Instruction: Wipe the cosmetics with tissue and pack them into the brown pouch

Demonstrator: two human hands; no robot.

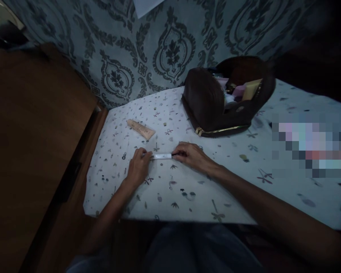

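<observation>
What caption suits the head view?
Left hand and right hand hold a white tube between them, near a beige tube and open brown bag.

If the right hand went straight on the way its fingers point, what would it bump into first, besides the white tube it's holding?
Probably the left hand, which holds the other end of the white tube, opposite the right hand. Depth is hard to judge here.
</observation>
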